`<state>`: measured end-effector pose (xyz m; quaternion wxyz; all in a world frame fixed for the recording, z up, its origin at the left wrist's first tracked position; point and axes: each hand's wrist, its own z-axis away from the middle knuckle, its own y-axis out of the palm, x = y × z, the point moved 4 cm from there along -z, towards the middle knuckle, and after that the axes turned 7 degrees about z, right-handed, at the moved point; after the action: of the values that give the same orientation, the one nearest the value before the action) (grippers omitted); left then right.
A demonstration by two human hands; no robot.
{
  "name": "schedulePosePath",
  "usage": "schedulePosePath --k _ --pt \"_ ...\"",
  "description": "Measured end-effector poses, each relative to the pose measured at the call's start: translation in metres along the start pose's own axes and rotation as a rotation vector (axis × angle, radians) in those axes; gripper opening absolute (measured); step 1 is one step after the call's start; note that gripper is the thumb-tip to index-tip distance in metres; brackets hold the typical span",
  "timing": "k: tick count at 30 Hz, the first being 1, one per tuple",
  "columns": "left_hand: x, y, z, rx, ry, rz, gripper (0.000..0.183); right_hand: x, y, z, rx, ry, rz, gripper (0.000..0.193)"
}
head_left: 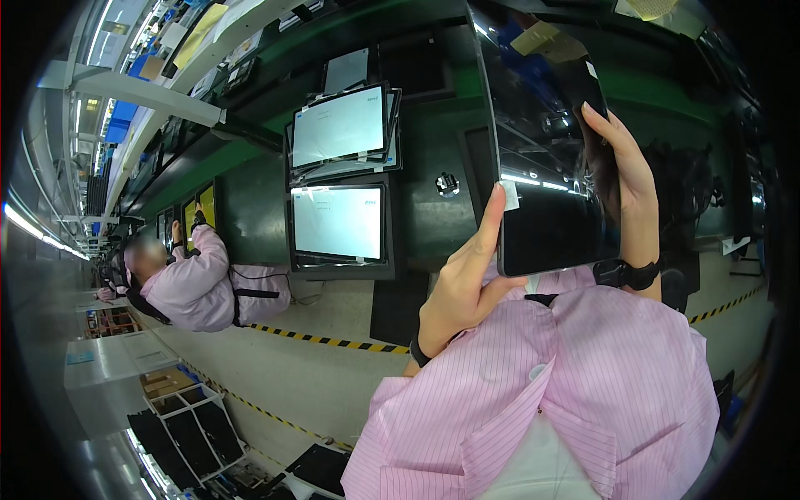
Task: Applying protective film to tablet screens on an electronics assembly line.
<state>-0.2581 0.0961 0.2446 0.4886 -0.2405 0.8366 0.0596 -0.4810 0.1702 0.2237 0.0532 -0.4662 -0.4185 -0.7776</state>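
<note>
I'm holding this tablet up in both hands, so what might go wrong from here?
The tablet could slip, since it is held up by its sides in the left hand and right hand. A bare right fingertip, seemingly on the dark glass, might smudge it. The unevenly stacked tablets to the left could slide if bumped.

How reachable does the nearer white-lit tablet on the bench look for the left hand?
Probably not while occupied: the left hand supports the left edge of the dark tablet. Otherwise, nothing visible blocks the way to the nearer white-lit tablet.
</note>
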Motion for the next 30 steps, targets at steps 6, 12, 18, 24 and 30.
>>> schedulePosePath --k 6,12,18,24,30 --pt "0.001 0.002 0.001 -0.036 0.032 -0.096 0.081 -0.003 0.005 0.002 -0.042 0.003 0.014 0.024" --pt "0.006 -0.002 0.003 -0.059 0.076 -0.272 0.086 0.0 0.009 0.005 -0.078 0.012 0.104 0.027" --pt "0.003 -0.002 0.013 -0.045 -0.046 -0.184 0.089 0.006 0.007 0.006 -0.026 -0.028 0.264 0.028" --pt "-0.01 -0.005 0.024 -0.093 0.082 -0.394 0.107 0.026 0.024 0.029 -0.041 -0.083 0.374 0.029" --pt "-0.005 -0.003 0.035 -0.104 0.215 -0.222 0.101 0.043 0.033 0.05 -0.072 -0.233 0.505 0.042"
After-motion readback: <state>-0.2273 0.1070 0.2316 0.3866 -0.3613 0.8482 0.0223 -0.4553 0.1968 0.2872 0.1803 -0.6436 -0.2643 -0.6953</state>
